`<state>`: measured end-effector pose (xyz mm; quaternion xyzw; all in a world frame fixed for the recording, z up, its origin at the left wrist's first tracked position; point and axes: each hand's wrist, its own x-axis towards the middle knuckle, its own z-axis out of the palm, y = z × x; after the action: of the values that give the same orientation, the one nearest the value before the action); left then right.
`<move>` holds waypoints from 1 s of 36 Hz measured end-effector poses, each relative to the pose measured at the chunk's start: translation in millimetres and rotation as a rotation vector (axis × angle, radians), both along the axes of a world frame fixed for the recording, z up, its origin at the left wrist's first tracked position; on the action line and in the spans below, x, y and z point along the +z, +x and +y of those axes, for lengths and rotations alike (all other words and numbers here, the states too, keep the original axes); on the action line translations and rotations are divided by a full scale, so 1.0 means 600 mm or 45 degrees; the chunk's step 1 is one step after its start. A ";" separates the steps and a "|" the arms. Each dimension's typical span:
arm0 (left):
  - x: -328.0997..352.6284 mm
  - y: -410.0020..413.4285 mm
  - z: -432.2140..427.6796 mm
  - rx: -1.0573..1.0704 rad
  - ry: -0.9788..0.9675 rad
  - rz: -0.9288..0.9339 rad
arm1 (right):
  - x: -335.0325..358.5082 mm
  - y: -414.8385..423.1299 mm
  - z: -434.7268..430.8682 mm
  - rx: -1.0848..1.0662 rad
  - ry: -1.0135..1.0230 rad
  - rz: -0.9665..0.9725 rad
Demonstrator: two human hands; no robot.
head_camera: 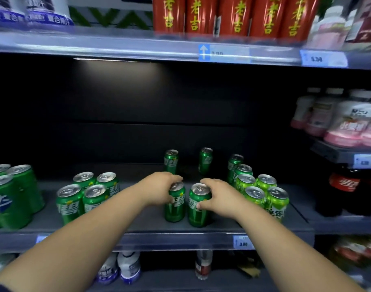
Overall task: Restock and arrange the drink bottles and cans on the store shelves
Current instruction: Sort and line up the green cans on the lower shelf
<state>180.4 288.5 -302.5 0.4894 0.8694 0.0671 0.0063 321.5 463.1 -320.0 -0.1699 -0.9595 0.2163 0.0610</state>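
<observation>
Two dark green cans stand side by side near the front middle of the grey shelf (150, 225). My left hand (159, 189) is wrapped over the top of the left can (175, 209). Around the upper side of the right can (198, 213) my right hand (219, 197) is closed. Both cans are upright and rest on the shelf. Two more dark green cans (171, 161) stand alone further back. A block of several dark green cans (85, 197) sits to the left, and a group of lighter green cans (260, 190) to the right.
Larger green cans (9, 197) stand at the far left. Red cans (233, 15) fill the upper shelf. Cola bottles (344, 190) and pink-white bottles (344, 121) occupy the right-hand shelves. Bottles stand on the shelf below. The back of the middle shelf is dark and bare.
</observation>
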 end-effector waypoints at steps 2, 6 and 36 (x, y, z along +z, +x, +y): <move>0.004 -0.003 0.000 0.029 -0.026 -0.005 | -0.004 -0.003 0.002 -0.010 -0.047 0.037; 0.013 -0.011 -0.015 0.058 -0.066 0.023 | -0.010 -0.011 0.004 -0.003 -0.120 0.098; 0.049 -0.121 -0.203 -0.064 -0.288 -0.004 | 0.015 -0.146 -0.180 0.317 -0.139 0.022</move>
<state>107.8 166.6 -273.3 0.5073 0.8588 -0.0308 0.0643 233.7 355.3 -311.2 -0.0506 -0.9594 0.2757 0.0327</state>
